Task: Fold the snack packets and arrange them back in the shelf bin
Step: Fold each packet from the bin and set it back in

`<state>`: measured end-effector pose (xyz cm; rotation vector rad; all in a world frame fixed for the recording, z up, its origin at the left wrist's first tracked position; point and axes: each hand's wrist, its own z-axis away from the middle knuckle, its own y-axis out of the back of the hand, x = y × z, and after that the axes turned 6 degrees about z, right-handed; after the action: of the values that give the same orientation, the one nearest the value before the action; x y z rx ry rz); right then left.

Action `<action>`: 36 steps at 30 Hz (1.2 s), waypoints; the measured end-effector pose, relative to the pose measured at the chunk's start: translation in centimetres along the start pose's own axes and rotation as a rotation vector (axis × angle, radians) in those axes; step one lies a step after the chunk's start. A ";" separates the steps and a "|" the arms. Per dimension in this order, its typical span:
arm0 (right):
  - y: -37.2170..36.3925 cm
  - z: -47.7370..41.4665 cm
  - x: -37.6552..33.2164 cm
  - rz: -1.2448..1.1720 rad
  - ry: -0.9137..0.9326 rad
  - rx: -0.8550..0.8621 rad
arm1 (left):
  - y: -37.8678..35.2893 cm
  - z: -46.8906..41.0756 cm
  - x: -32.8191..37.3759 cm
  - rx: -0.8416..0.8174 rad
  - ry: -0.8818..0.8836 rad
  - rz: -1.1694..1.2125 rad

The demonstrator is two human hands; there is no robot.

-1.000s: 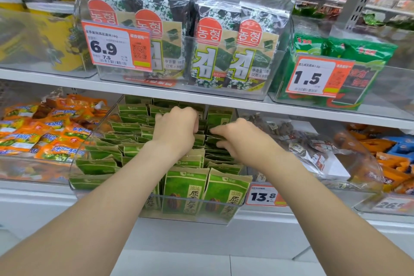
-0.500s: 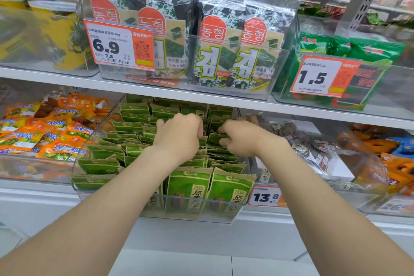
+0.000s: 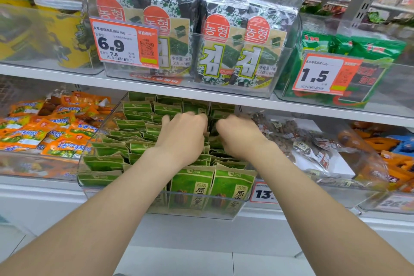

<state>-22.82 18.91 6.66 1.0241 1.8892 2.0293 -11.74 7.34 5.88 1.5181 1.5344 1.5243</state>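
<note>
Orange packets (image 3: 47,134) far left; green snack packets (image 3: 134,123) standing in rows inside clear shelf bin (image 3: 192,214); left grip (image 3: 182,139) mid-bin, knuckles up, fingers curled down among packets, cannot tell if grasping any; right grip (image 3: 240,137) just beside, likewise curled, fingertips hidden; bagged dark snacks (image 3: 302,143) right.

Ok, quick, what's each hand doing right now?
Left hand: curled into the green packets; grip cannot be told.
Right hand: curled into them too; grip hidden.
</note>
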 end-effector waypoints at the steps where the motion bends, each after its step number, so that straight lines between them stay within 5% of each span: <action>1: -0.2 -0.1 0.1 -0.022 0.032 -0.059 | 0.1 0.1 0.0 0.006 0.000 -0.009; 10: 0.6 -1.6 1.8 -0.088 -0.033 -0.073 | 1.1 1.4 -0.1 0.015 0.006 0.112; 16: 0.2 -1.1 0.7 -0.124 -0.012 -0.276 | 1.3 1.9 0.3 -0.099 0.004 0.096; 19: -0.2 0.0 0.7 -0.233 -0.030 -0.167 | 1.5 1.8 0.2 -0.107 0.015 0.094; 25: -2.0 1.1 2.0 -0.493 -0.321 0.346 | 1.5 1.9 0.6 -0.103 0.023 0.106; 36: -3.2 -0.7 2.2 -0.270 -0.295 0.152 | 1.2 2.0 1.1 -0.044 0.031 0.123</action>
<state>-25.90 20.12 4.51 0.9778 1.9232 1.5165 -9.78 8.77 6.79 1.5963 1.4377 1.6467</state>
